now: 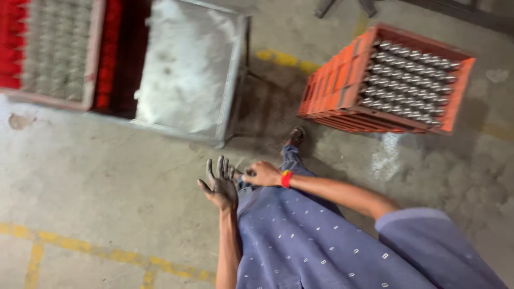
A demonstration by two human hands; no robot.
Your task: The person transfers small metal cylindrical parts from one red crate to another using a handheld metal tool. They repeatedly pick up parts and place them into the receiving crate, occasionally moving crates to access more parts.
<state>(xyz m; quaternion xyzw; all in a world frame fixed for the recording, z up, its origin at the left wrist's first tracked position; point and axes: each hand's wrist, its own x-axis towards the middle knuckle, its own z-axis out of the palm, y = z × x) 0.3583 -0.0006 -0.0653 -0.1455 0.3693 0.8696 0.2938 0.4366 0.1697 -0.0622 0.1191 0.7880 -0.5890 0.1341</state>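
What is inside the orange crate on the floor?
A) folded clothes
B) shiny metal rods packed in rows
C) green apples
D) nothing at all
B: the orange crate is packed with rows of shiny metal rods, their round ends showing side by side.

Just one view here, a head cam looking steeply down at the concrete floor (107,192). It's tilted, and close over the person's own shirt (305,246).
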